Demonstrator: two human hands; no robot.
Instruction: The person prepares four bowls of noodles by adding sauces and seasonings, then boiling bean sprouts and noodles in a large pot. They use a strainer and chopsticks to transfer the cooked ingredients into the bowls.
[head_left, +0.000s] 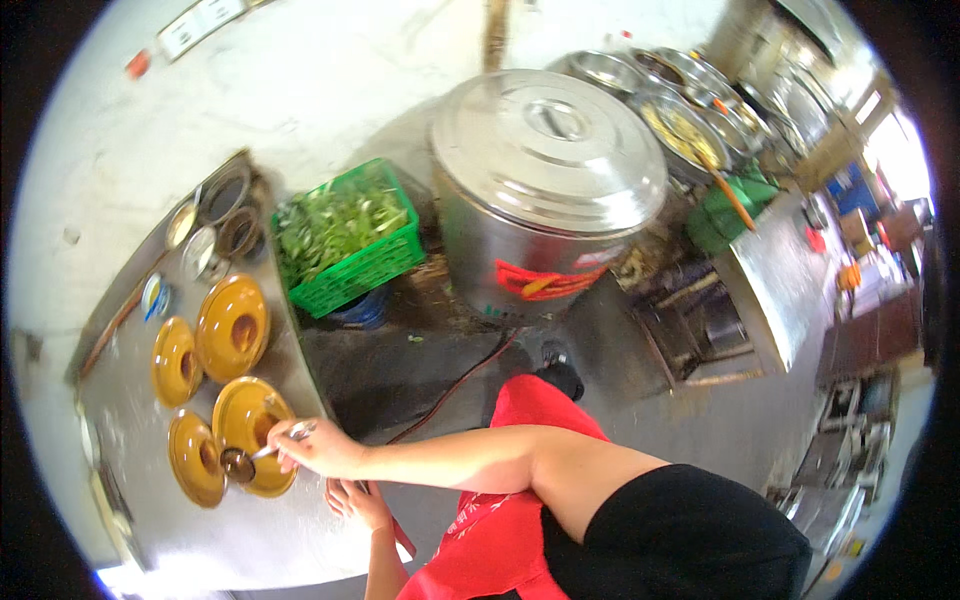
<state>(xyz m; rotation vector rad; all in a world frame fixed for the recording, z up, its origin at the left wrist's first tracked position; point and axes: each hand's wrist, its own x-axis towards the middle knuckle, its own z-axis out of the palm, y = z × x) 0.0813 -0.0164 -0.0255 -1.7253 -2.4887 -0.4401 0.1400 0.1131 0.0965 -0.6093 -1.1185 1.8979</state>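
My right hand (319, 448) grips the metal handle of a small ladle (238, 465); its round bowl looks dark brown and lies over the gap between two yellow-brown glazed dishes. The larger dish (247, 401) is partly covered by my right hand, and the smaller one (191, 450) is beyond the ladle. Two more such dishes, one large (234, 311) and one small (172, 360), stand farther up the metal table. Each dish has a darker round centre. My left hand (360, 504) is by the table's near edge, below my right forearm; whether it holds anything is unclear.
Bowls and jars (202, 251) stand at the far end of the metal table (300, 547). A green plastic crate (360, 274) of leafy greens and a large lidded metal pot (547, 172) are beside it. Metal bowls (604, 71) and a metal-topped counter (780, 270) are farther right. A cable crosses the floor.
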